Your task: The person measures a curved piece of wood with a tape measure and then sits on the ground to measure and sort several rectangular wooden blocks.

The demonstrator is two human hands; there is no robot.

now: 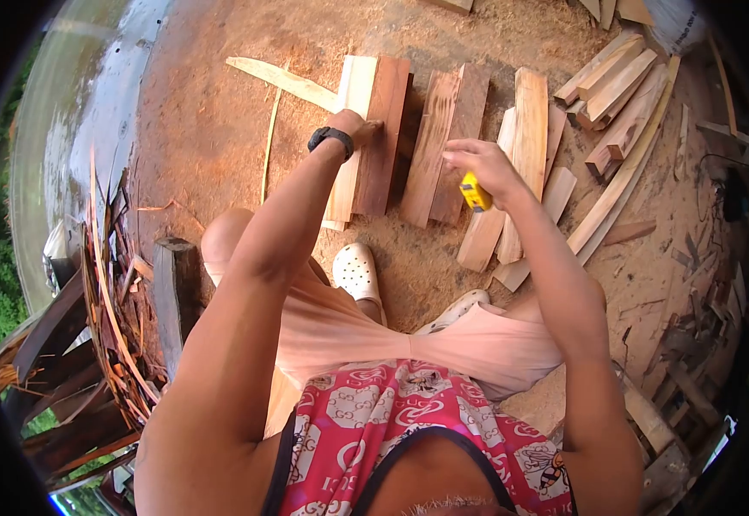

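Observation:
My left hand, with a dark watch on its wrist, is closed over a pale plank and a reddish-brown plank lying side by side. Its fingers are curled downward, and I cannot tell what is in them. A yellow tape measure sits in the palm of my right hand, whose fingers point left over a second pair of brown planks. Between the two pairs runs a dark gap.
More pale planks lie right of my right hand, with a stack of short wood blocks beyond. A thin pointed offcut lies at upper left. A dark post stands by my left knee. Sawdust covers the ground around my clogs.

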